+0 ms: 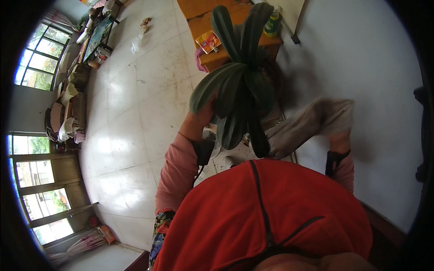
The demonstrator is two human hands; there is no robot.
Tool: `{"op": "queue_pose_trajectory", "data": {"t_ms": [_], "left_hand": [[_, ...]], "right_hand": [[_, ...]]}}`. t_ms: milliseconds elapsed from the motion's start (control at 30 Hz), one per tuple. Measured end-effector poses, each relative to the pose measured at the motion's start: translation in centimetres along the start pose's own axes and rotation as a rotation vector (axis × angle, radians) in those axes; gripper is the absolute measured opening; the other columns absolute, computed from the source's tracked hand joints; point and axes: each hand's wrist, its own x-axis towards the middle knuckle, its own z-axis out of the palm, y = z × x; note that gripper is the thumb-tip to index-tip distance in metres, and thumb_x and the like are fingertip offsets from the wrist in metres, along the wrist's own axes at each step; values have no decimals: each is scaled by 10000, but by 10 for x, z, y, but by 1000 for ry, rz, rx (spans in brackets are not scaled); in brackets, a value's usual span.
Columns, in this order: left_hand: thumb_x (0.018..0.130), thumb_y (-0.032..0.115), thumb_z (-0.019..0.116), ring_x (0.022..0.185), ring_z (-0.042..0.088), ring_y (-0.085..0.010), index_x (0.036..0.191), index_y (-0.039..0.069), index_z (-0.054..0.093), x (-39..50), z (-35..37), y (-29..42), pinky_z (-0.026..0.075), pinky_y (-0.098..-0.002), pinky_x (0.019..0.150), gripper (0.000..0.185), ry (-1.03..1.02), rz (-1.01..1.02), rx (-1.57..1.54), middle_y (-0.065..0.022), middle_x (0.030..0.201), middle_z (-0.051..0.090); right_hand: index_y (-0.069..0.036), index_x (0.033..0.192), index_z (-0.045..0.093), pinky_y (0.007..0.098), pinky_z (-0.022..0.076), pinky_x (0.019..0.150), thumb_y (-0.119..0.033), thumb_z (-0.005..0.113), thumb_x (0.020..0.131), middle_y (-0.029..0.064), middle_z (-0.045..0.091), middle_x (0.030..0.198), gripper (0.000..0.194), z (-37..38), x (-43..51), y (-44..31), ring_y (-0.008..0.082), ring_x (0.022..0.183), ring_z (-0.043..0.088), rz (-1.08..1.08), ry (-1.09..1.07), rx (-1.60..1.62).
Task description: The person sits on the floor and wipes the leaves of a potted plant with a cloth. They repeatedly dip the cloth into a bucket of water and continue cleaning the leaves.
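Observation:
A plant with long, broad, dark green leaves [234,84] fills the upper middle of the view, partly over an orange wooden table. My left hand [205,113] is at the plant's left side, its fingers hidden behind the leaves; what it touches cannot be told. At the right, my right hand [339,135] holds a greyish-brown cloth [298,127], which hangs toward the plant's lower leaves and is blurred. The cloth covers most of the fingers. Under the leaves, beside my left wrist, part of a round whitish container [214,149] shows on the floor.
On the orange wooden table [200,20] lie an orange-and-yellow spouted pouch [208,41] and a green bottle with a yellowish liquid [271,25]. A pink cloth [200,60] hangs at its edge. A pale wall [379,111] rises close on the right. Crumpled plastic [136,43] lies on the tiled floor.

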Motion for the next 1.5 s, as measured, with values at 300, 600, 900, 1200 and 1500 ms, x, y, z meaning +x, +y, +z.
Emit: {"op": "queue_pose_trajectory", "data": {"t_ms": [300, 600, 900, 1200, 1500], "left_hand": [[897, 134, 675, 1044, 643, -201, 1371, -17, 507, 21, 32, 17, 540, -348, 924, 525, -88, -437, -271, -122, 1207, 646], [799, 47, 741, 987, 673, -224, 1318, -79, 538, 15, 41, 10, 546, -336, 894, 572, 18, -293, 211, -155, 1124, 677], [764, 38, 758, 937, 687, -230, 1297, -110, 541, 8, 52, 17, 555, -328, 850, 594, 70, -345, 152, -159, 1104, 682], [804, 46, 741, 1069, 653, -213, 1297, -63, 564, 10, 41, 22, 513, -332, 938, 535, -50, -440, -411, -134, 1209, 660], [1040, 552, 378, 1141, 633, -247, 1345, 31, 551, 6, 12, -29, 510, -367, 1006, 628, 129, -243, -709, -142, 1262, 644]], "right_hand": [[99, 1380, 479, 403, 467, 1065, -305, 442, 1042, 218, 559, 1372, 528, 9, 104, -10, 280, 1199, 587, 37, -425, 247], [-28, 1313, 604, 405, 541, 895, -349, 509, 994, 150, 665, 1188, 462, 90, 196, 60, 311, 1095, 641, 656, -316, -796], [-84, 1326, 539, 385, 476, 1009, -308, 405, 1026, 167, 598, 1330, 397, 91, 234, 97, 318, 1230, 576, -310, -1144, -1560], [-89, 1457, 481, 352, 317, 1142, -516, 358, 1042, 123, 480, 1504, 608, 92, 263, 132, 234, 1385, 450, 552, -576, -1386], [-80, 1457, 481, 346, 313, 1148, -497, 386, 1039, 109, 473, 1513, 599, 39, 282, 191, 230, 1408, 417, 424, -553, -1178]]}}
